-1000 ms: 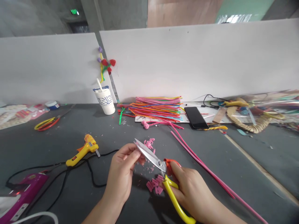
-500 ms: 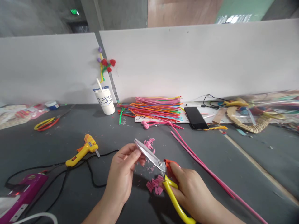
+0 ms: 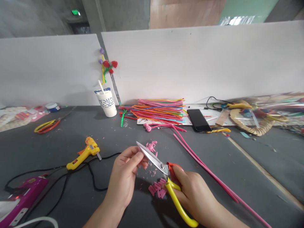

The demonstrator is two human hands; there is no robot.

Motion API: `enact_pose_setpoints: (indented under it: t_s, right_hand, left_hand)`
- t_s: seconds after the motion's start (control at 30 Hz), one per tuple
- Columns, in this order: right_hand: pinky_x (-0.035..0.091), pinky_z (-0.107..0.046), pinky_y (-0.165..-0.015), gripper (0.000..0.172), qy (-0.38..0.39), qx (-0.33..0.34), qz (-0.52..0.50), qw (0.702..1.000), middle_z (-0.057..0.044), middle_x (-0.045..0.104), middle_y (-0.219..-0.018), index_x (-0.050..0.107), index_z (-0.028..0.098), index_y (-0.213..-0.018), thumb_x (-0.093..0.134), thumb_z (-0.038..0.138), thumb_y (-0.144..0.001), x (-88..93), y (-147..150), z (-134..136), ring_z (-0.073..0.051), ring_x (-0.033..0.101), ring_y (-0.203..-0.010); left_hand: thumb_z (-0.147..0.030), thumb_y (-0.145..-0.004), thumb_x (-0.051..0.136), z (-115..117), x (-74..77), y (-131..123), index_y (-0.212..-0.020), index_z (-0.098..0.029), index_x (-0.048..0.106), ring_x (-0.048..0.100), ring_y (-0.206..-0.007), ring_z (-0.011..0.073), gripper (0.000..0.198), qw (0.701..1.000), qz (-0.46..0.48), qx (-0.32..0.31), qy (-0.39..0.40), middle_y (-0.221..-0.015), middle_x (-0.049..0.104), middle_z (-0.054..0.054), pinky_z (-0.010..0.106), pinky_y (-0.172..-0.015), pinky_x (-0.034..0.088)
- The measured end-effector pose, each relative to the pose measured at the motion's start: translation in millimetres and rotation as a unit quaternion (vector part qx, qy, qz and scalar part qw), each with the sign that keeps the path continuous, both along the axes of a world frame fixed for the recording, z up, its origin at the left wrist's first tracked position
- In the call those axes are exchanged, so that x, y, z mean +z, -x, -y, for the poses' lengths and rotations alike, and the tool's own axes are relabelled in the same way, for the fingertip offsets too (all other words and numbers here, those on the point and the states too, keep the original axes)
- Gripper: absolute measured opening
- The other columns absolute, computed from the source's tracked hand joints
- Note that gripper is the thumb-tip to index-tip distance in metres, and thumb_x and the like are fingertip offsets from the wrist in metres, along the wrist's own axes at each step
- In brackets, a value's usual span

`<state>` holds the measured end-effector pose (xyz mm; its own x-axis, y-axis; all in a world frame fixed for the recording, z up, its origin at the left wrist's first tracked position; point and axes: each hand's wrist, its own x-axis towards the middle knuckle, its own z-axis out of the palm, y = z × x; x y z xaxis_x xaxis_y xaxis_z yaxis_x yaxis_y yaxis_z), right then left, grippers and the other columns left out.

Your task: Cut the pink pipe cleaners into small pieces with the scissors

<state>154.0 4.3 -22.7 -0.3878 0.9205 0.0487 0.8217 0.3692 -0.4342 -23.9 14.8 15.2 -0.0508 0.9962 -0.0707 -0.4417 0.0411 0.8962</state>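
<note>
My right hand [image 3: 192, 193] grips the yellow and orange handles of a pair of scissors [image 3: 163, 177], whose steel blades point up and left. My left hand [image 3: 124, 177] is closed in a pinch right at the blades; what the fingertips hold is too small to make out. Under the blades lies a heap of short pink cut pieces [image 3: 157, 189], with a second small heap [image 3: 151, 146] a little farther back. Long pink sticks [image 3: 204, 166] run diagonally across the grey table [image 3: 237, 164] to my right.
A yellow glue gun [image 3: 83, 153] with a black cord lies to the left, a magenta device [image 3: 22, 198] at the near left. Farther back stand a white cup [image 3: 106, 102], a stack of coloured sticks [image 3: 159, 110], a black phone [image 3: 199, 119] and second scissors [image 3: 46, 125].
</note>
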Motion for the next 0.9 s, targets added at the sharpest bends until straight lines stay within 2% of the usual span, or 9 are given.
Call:
enact_pose_setpoints:
  t_s: [0.1,0.23,0.33,0.4,0.47,0.57,0.7,0.77,0.9]
  right_hand:
    - [0.016,-0.023,-0.043,0.034,0.029,-0.009,-0.035,0.999,0.007,0.036,-0.048,0.029,0.023,-0.062,0.043,0.050,-0.078,1.2,1.2,0.2,-0.010,0.024,-0.042]
    - [0.019,-0.021,-0.043,0.033,0.092,-0.058,-0.121,0.987,0.008,0.032,-0.049,0.029,0.022,-0.059,0.045,0.046,-0.076,6.8,1.7,-5.1,-0.009,0.023,-0.046]
    - [0.021,-0.020,-0.043,0.032,0.092,-0.088,-0.154,0.980,0.008,0.030,-0.050,0.029,0.022,-0.058,0.048,0.042,-0.073,7.7,-2.8,-12.6,-0.009,0.023,-0.048]
    - [0.020,-0.020,-0.043,0.030,0.076,-0.099,-0.153,0.980,0.008,0.029,-0.051,0.030,0.021,-0.058,0.050,0.039,-0.071,6.5,-7.7,-17.6,-0.009,0.023,-0.050]
    - [0.021,-0.020,-0.044,0.029,0.058,-0.113,-0.148,0.981,0.008,0.029,-0.052,0.030,0.021,-0.058,0.050,0.038,-0.071,4.9,-12.8,-21.9,-0.009,0.023,-0.050]
    - [0.021,-0.020,-0.044,0.027,0.042,-0.127,-0.148,0.980,0.008,0.029,-0.051,0.031,0.021,-0.057,0.050,0.036,-0.071,3.9,-18.9,-26.7,-0.009,0.025,-0.050]
    - [0.021,-0.019,-0.043,0.024,0.029,-0.133,-0.147,0.980,0.008,0.030,-0.050,0.033,0.021,-0.057,0.049,0.033,-0.070,5.2,-23.3,-30.2,-0.008,0.025,-0.048]
    - [0.020,-0.019,-0.042,0.025,0.024,-0.130,-0.148,0.980,0.008,0.030,-0.050,0.033,0.021,-0.057,0.049,0.034,-0.071,6.7,-24.1,-30.5,-0.008,0.025,-0.048]
    - [0.019,-0.020,-0.043,0.032,0.015,-0.127,-0.150,0.980,0.008,0.027,-0.050,0.030,0.021,-0.057,0.050,0.041,-0.072,10.0,-24.3,-28.5,-0.008,0.024,-0.048]
  left_hand:
    - [-0.019,-0.074,0.059,0.0,0.4,0.3,-0.071,-0.015,0.063,0.049,-0.056,0.0069,0.006,1.000,-0.002,0.000,0.008,-0.061,0.058,-0.001,0.016,-0.054,0.040]
    - [-0.021,-0.075,0.059,0.4,-0.1,0.1,-0.066,-0.016,0.059,0.048,-0.056,0.0069,0.010,1.000,-0.030,-0.008,0.004,-0.059,0.055,-0.002,0.017,-0.054,0.038]
    - [-0.026,-0.076,0.057,-2.0,-3.2,1.1,-0.068,-0.016,0.058,0.048,-0.057,0.0083,0.013,0.996,-0.088,-0.019,0.003,-0.061,0.054,-0.002,0.018,-0.055,0.038]
    - [-0.031,-0.078,0.053,-6.1,-6.0,3.2,-0.071,-0.018,0.058,0.050,-0.061,0.0109,0.015,0.985,-0.168,-0.034,-0.007,-0.065,0.056,-0.001,0.021,-0.058,0.040]
    - [-0.033,-0.079,0.050,-11.6,-8.4,6.5,-0.073,-0.019,0.059,0.053,-0.065,0.0138,0.017,0.954,-0.294,-0.054,-0.034,-0.068,0.057,0.000,0.023,-0.060,0.040]
    - [-0.030,-0.080,0.046,-20.7,-11.4,11.5,-0.068,-0.020,0.056,0.051,-0.063,0.0147,0.019,0.858,-0.503,-0.045,-0.096,-0.066,0.054,-0.001,0.025,-0.059,0.037]
    - [-0.026,-0.078,0.045,-31.1,-16.0,12.1,-0.063,-0.020,0.056,0.051,-0.061,0.0155,0.020,0.754,-0.644,-0.056,-0.121,-0.065,0.054,0.000,0.026,-0.058,0.034]
    - [-0.026,-0.077,0.046,-35.4,-19.0,9.0,-0.063,-0.020,0.058,0.051,-0.061,0.0160,0.019,0.739,-0.660,-0.056,-0.125,-0.065,0.055,0.001,0.026,-0.058,0.034]
    - [-0.026,-0.080,0.043,-41.2,-25.7,2.5,-0.072,-0.020,0.063,0.056,-0.070,0.0187,0.022,0.737,-0.660,-0.060,-0.132,-0.072,0.061,0.004,0.027,-0.062,0.036]
